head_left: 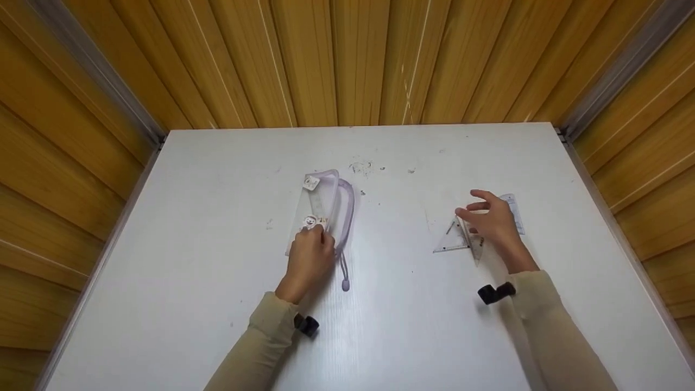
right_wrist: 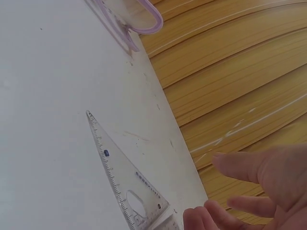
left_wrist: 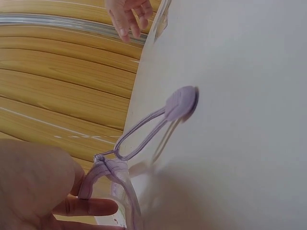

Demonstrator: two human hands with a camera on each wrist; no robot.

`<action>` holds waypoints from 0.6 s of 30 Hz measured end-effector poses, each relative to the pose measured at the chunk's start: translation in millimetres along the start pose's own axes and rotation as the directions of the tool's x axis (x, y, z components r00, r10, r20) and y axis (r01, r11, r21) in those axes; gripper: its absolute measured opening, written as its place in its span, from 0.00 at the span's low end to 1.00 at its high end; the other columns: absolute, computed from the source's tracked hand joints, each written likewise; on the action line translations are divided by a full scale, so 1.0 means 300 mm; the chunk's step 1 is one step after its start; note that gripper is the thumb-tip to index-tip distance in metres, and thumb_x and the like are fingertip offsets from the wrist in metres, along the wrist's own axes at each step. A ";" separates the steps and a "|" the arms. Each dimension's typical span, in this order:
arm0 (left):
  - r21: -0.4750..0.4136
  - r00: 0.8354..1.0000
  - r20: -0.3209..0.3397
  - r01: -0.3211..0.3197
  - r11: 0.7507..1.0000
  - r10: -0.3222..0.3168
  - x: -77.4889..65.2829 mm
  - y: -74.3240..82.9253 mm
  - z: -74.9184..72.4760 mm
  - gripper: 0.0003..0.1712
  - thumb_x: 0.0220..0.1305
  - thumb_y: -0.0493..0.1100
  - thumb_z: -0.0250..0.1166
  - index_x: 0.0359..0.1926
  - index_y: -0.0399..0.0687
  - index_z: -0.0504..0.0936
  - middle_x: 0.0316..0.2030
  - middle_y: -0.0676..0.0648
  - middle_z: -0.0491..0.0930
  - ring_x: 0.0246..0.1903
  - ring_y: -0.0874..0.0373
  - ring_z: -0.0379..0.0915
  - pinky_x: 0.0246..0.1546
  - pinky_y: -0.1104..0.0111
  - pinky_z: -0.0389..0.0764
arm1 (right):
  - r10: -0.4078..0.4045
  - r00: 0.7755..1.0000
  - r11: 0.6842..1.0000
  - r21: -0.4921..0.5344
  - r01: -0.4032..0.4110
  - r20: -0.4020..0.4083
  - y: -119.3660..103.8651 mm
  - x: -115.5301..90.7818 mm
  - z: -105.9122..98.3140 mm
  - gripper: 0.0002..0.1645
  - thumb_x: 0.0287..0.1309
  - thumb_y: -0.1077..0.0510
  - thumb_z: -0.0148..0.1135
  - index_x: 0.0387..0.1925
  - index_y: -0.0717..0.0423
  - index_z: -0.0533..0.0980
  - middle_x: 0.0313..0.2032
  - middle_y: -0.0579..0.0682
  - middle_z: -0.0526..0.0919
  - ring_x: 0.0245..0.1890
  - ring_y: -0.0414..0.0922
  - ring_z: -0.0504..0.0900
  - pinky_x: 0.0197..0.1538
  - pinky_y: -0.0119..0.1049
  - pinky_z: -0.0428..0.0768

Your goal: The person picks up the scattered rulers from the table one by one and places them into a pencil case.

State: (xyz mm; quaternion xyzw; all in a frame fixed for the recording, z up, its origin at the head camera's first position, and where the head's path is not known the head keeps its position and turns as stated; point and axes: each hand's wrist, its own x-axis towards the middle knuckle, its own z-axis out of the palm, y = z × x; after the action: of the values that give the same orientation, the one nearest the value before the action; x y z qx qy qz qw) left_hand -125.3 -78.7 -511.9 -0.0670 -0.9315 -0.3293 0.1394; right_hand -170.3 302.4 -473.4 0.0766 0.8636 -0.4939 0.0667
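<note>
1. the left hand (head_left: 312, 255) is gripping the near end of a clear pouch (head_left: 304, 203) with lilac trim, its fingers curling round the edge.
2. the pouch is lying left of the set squares and well apart from them, with a white bear-like badge (head_left: 310, 220) showing just beyond the fingers.
3. a lilac strap (head_left: 349, 212) is curving along the pouch's right side, and a looped cord is ending in an oval tab (left_wrist: 181, 103) near the tabletop (head_left: 402, 315).
4. the right hand (head_left: 494, 220) is hovering with fingers loosely parted, holding nothing that shows; whether a fingertip is touching anything, i cannot tell.
5. under and beside it, a clear set square (right_wrist: 120, 170) is lying on the tabletop, its narrow tip pointing away from the hand in the right wrist view.
6. a second set square (head_left: 478, 248) is lying against it, partly hidden.
7. a pale blue flat piece (head_left: 513, 209) is showing behind the right hand.
</note>
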 end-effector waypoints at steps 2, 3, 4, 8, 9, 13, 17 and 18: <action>0.000 1.000 0.004 -0.001 1.000 0.001 -0.002 0.000 -0.001 0.11 0.68 0.34 0.59 0.27 0.37 0.79 0.24 0.41 0.78 0.22 0.51 0.71 0.23 0.56 0.76 | 0.010 1.000 1.000 -0.008 -0.010 -0.003 0.011 -0.009 -0.003 0.47 0.66 0.50 0.68 0.78 0.58 0.57 0.62 0.68 0.71 0.51 0.57 0.81 0.44 0.38 0.84; 0.002 1.000 0.004 -0.001 1.000 0.001 -0.003 0.001 -0.001 0.11 0.68 0.35 0.59 0.27 0.37 0.79 0.24 0.40 0.78 0.22 0.51 0.71 0.23 0.56 0.77 | 0.014 1.000 1.000 -0.012 -0.014 -0.004 0.016 -0.013 -0.005 0.48 0.66 0.49 0.68 0.79 0.57 0.56 0.62 0.68 0.70 0.50 0.56 0.81 0.43 0.38 0.84; -0.001 1.000 0.010 0.004 1.000 -0.004 -0.004 0.001 -0.001 0.11 0.68 0.35 0.59 0.27 0.37 0.79 0.24 0.41 0.78 0.22 0.51 0.71 0.23 0.56 0.77 | 0.017 1.000 1.000 -0.019 -0.017 -0.007 0.021 -0.018 -0.006 0.49 0.66 0.49 0.68 0.79 0.57 0.55 0.63 0.68 0.70 0.49 0.56 0.81 0.41 0.37 0.83; -0.007 0.999 0.023 0.029 1.000 -0.029 -0.006 0.002 -0.004 0.11 0.68 0.36 0.58 0.28 0.38 0.79 0.25 0.41 0.78 0.23 0.50 0.72 0.24 0.56 0.77 | 0.025 0.999 0.998 -0.053 -0.026 -0.027 0.037 -0.028 -0.008 0.50 0.66 0.47 0.68 0.80 0.55 0.54 0.63 0.67 0.70 0.44 0.56 0.79 0.37 0.35 0.80; -0.009 0.999 0.026 0.034 0.999 -0.034 -0.007 0.001 -0.004 0.10 0.69 0.36 0.58 0.29 0.38 0.80 0.26 0.41 0.78 0.23 0.50 0.72 0.24 0.55 0.77 | 0.028 0.999 0.998 -0.053 -0.029 -0.028 0.039 -0.031 -0.007 0.50 0.66 0.47 0.68 0.80 0.55 0.54 0.63 0.67 0.69 0.44 0.56 0.79 0.36 0.35 0.80; -0.010 0.998 0.039 0.042 0.999 -0.041 -0.006 -0.001 -0.005 0.10 0.69 0.36 0.58 0.29 0.38 0.80 0.26 0.42 0.77 0.24 0.51 0.72 0.24 0.57 0.77 | 0.032 0.999 0.997 -0.067 -0.033 -0.019 0.049 -0.038 -0.003 0.50 0.65 0.47 0.68 0.79 0.57 0.54 0.63 0.68 0.69 0.53 0.58 0.76 0.41 0.36 0.79; -0.016 0.999 0.039 0.024 1.000 -0.024 -0.004 0.000 -0.007 0.12 0.68 0.35 0.57 0.26 0.39 0.78 0.23 0.44 0.74 0.22 0.53 0.68 0.22 0.59 0.74 | 0.022 1.000 0.993 -0.120 -0.022 -0.005 0.056 -0.044 0.008 0.49 0.65 0.46 0.69 0.78 0.58 0.57 0.63 0.69 0.69 0.62 0.63 0.71 0.53 0.47 0.75; -0.018 0.999 0.033 0.017 1.000 -0.017 -0.003 0.001 -0.008 0.12 0.68 0.35 0.57 0.26 0.39 0.77 0.23 0.44 0.74 0.22 0.53 0.68 0.21 0.59 0.73 | 0.017 1.000 0.990 -0.137 -0.017 -0.004 0.056 -0.046 0.012 0.48 0.64 0.46 0.69 0.77 0.59 0.59 0.62 0.69 0.70 0.63 0.63 0.70 0.55 0.50 0.74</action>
State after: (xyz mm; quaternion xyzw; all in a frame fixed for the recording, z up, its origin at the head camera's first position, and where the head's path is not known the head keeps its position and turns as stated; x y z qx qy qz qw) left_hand -123.9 -80.1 -510.3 -0.0656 -0.9311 -0.3378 0.1207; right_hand -153.4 306.9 -486.8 0.0799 0.8948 -0.4327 0.0750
